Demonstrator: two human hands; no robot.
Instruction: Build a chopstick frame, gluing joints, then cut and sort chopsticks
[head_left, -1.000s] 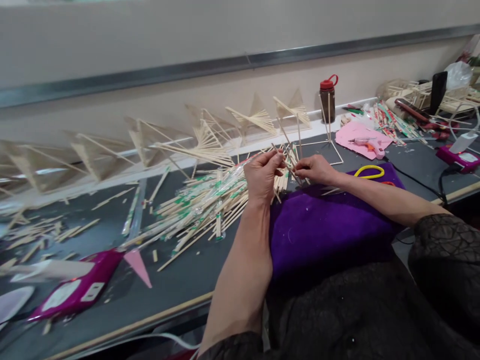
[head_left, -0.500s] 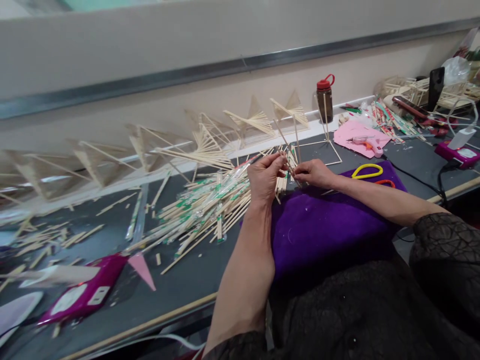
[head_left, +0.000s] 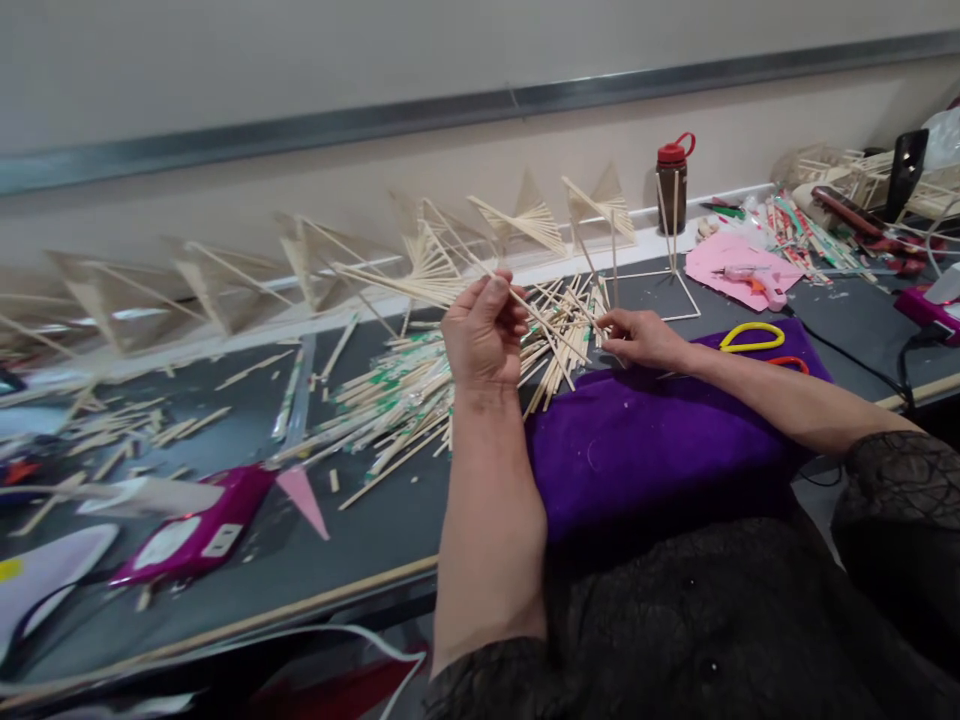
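Observation:
Near the middle, my left hand [head_left: 487,330] pinches a thin wooden stick [head_left: 551,328] that slants down to the right over a pile of loose sticks [head_left: 559,365]. To its right, my right hand [head_left: 641,340] has its fingers closed at the base of an open stick frame [head_left: 613,260], whose thin sticks rise above the hand. What the right fingertips grip is small and partly hidden. A purple cloth [head_left: 660,440] lies below both hands. Wrapped chopsticks [head_left: 397,385] are heaped left of my left hand.
Twisted stick models [head_left: 525,225] line the wall. A red-capped bottle [head_left: 672,190] stands behind a stick frame. Right are a glue gun [head_left: 754,280] on pink paper and yellow-handled scissors [head_left: 752,337]. A magenta power box [head_left: 199,525] lies at left.
My left hand has moved left, away from my right hand, with a stick between its fingers. My right hand stays by the upright sticks. The whole view has shifted slightly.

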